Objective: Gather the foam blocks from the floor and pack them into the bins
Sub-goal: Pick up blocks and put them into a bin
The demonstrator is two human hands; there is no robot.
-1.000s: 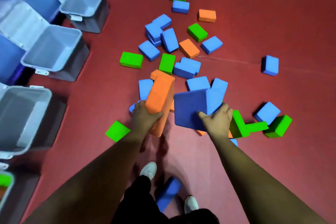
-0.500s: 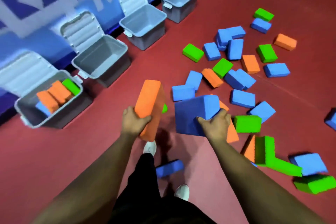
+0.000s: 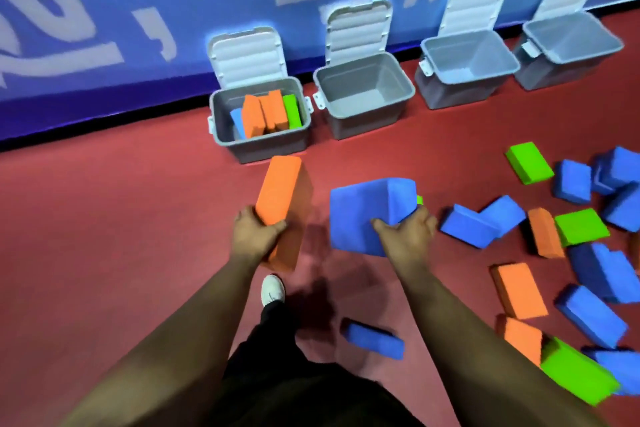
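My left hand (image 3: 255,234) grips an orange foam block (image 3: 281,196) held on end above the red floor. My right hand (image 3: 407,230) grips a big blue foam block (image 3: 363,210); a sliver of green shows behind it. Straight ahead stands a grey bin (image 3: 259,144) with its lid up, holding orange, blue and green blocks on edge. To its right stand three grey bins, the nearest (image 3: 363,125) holding nothing. Several blue, green and orange blocks lie scattered on the floor at the right (image 3: 519,288).
A blue wall with white lettering (image 3: 138,28) runs behind the bins. One blue block (image 3: 375,338) lies near my feet; my white shoe (image 3: 273,289) is on the floor below my left hand. Bare red floor (image 3: 104,236) stretches to the left.
The view has swung left from the block pile to face the row of bins. Both hands still carry their blocks, now closer to the partly filled bin.
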